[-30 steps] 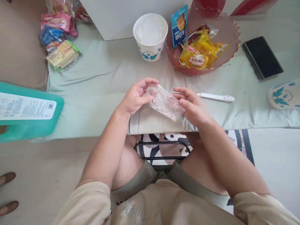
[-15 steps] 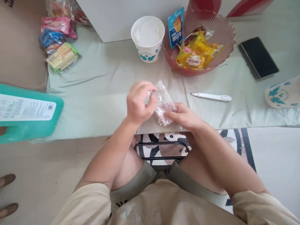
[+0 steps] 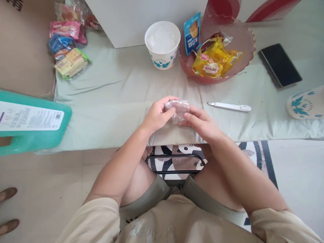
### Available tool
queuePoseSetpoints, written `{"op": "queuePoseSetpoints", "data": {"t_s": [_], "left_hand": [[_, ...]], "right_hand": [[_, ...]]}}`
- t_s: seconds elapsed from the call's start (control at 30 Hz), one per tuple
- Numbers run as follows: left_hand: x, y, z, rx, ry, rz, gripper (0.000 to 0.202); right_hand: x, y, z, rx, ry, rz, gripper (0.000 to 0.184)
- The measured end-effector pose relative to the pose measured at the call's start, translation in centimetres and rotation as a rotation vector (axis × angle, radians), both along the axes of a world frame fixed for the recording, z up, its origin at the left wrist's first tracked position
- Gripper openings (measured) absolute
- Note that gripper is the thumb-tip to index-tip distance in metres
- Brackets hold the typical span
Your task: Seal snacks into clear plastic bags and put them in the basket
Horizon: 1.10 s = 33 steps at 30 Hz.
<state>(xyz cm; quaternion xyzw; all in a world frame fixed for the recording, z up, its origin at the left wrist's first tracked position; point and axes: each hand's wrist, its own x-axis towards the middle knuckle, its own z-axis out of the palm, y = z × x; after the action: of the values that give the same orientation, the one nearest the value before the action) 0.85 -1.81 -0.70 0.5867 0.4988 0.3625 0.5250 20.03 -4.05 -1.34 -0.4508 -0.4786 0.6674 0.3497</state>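
A small piece of clear crinkled plastic wrap (image 3: pixel 181 109), folded to a rough square, is held between both hands just above the table's near edge. My left hand (image 3: pixel 160 114) pinches its left side, thumb on top and fingers behind. On the other side my right hand (image 3: pixel 201 122) grips the lower right part, thumb over it. To the right of my hands lies a white utility knife (image 3: pixel 229 106) on the cloth. Beyond them stands a white paper cup (image 3: pixel 162 47) with blue-green leaves and what looks like clear plastic inside.
A pink ribbed bowl (image 3: pixel 246 44) holds yellow snack packs and a blue pouch (image 3: pixel 191 33). Farther right are a phone (image 3: pixel 280 65) and another leaf-patterned cup (image 3: pixel 307 104). At left, a green jug (image 3: pixel 66 118) and wrapped snacks (image 3: pixel 72 63) sit near a cardboard box (image 3: pixel 25 50).
My left hand has come down and right and now pinches the plastic. The plastic, longer and upright before, is now folded shorter. The camera view has shifted slightly.
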Motion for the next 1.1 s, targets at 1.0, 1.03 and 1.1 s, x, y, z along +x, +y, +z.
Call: {"op": "queuePoseSetpoints", "data": {"t_s": [1.0, 1.03, 1.1], "left_hand": [[0.3, 1.4, 0.8, -0.149, -0.342, 0.196, 0.015], [-0.1, 1.6, 0.7, -0.114, -0.348, 0.234, 0.015], [-0.9, 2.3, 0.9, -0.035, -0.363, 0.332, 0.014]], "right_hand": [[-0.5, 1.8, 0.3, 0.234, -0.079, -0.204, 0.034], [-0.5, 1.7, 0.3, 0.225, -0.086, -0.208, 0.033], [-0.5, 1.6, 0.2, 0.191, -0.117, -0.222, 0.031]]}}
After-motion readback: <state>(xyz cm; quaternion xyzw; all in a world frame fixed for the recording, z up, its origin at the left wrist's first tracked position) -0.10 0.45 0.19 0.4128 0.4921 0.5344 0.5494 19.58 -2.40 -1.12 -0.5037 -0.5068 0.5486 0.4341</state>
